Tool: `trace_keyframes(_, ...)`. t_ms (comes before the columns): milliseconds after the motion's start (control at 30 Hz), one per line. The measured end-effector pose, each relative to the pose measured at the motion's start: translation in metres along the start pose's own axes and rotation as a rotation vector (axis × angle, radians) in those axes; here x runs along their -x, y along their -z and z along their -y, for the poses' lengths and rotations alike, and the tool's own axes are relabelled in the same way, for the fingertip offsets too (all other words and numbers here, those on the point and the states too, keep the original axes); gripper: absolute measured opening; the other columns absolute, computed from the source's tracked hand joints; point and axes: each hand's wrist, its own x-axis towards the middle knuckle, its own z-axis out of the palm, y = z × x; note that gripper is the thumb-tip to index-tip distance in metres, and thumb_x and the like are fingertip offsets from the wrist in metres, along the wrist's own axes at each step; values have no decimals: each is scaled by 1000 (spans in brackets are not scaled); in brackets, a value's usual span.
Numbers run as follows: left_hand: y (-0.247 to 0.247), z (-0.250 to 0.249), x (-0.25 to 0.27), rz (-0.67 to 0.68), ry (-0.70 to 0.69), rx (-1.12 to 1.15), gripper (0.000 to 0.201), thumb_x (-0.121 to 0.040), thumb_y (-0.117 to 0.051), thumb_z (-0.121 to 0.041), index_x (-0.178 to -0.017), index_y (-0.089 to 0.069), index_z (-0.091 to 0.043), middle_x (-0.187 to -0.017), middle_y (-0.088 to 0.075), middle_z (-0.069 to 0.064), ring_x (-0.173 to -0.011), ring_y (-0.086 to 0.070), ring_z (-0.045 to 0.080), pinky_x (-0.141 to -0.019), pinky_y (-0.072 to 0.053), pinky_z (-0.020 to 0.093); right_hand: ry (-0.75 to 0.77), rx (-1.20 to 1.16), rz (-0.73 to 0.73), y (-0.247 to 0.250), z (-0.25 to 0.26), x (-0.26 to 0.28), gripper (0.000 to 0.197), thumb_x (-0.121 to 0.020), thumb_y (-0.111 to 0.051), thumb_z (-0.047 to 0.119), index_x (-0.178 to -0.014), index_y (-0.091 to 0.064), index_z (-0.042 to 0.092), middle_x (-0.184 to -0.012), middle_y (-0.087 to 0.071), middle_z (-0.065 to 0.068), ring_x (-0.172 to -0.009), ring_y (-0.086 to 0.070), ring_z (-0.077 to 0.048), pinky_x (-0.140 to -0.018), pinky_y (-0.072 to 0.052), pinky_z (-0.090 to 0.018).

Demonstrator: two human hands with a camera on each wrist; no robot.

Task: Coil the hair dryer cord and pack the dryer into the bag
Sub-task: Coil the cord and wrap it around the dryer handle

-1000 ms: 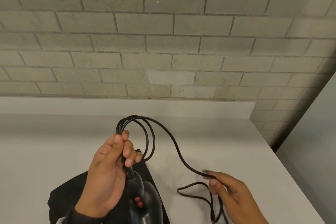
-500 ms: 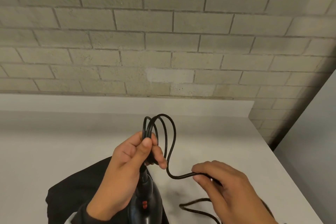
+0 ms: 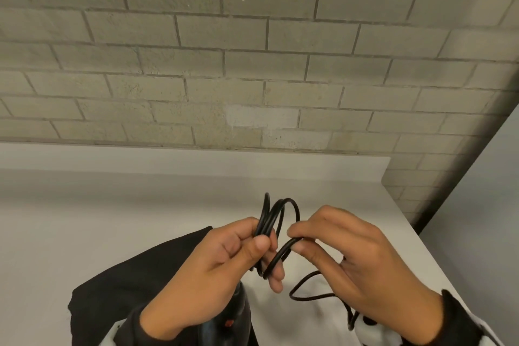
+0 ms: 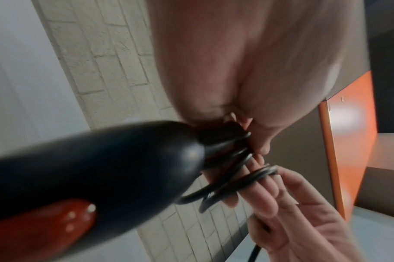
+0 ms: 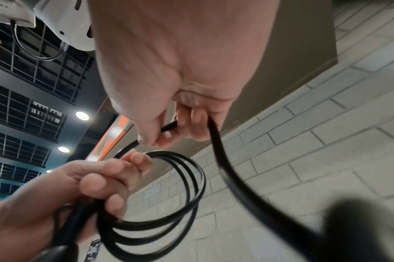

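Note:
A black hair dryer [image 3: 229, 320] with a red switch panel [image 4: 45, 225] hangs below my left hand [image 3: 224, 255], low in the head view. That hand grips several loops of the black cord [image 3: 276, 213] bunched at the dryer's handle end [image 4: 133, 159]. My right hand [image 3: 337, 250] is close beside it and pinches the free run of cord [image 5: 216, 141] between thumb and fingers, its fingertips nearly touching the left hand's. The loose tail of cord [image 3: 309, 286] trails down to the table under my right hand. A black bag [image 3: 134, 284] lies flat under the dryer.
The white table [image 3: 112, 219] runs back to a grey brick wall [image 3: 252, 64]; its right edge [image 3: 438, 255] drops off near my right wrist. A white wrist device [image 3: 370, 331] shows at the lower right.
My right hand has risen from the table and come left with the cord, closing on my left hand. The left hand shifted right and the coil gained a loop.

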Motion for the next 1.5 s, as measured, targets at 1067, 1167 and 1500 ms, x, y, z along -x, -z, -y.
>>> trace_keyframes(1067, 17, -10, -4, 386, 199, 130, 14, -100, -53, -26, -101, -61, -14, -70, -48, -4, -60, -44, 8, -70, -47, 33, -163, -240, 430, -3, -7, -8, 28, -87, -55, 57, -106, -45, 39, -73, -59, 2, -62, -51, -16, -56, -41, -28)
trace_keyframes(1167, 17, -8, -4, 392, 205, 154, 12, -100, -53, -26, -98, -61, -17, -71, -50, -4, -60, -44, 7, -67, -47, 27, -170, -267, 433, -3, -9, -5, 33, -84, -53, 64, -104, -48, 38, -76, -61, 3, -63, -54, -13, -57, -43, -27)
trace_keyframes(1500, 16, 0, -9, 408, 255, 348, 33, -95, -59, -34, -98, -67, -3, -82, -76, 10, -71, -74, 18, -62, -56, 25, -122, -71, 248, -21, -10, 8, 18, -96, -36, 51, -100, -43, 34, -71, -49, 14, -52, -39, -2, -49, -29, -10)
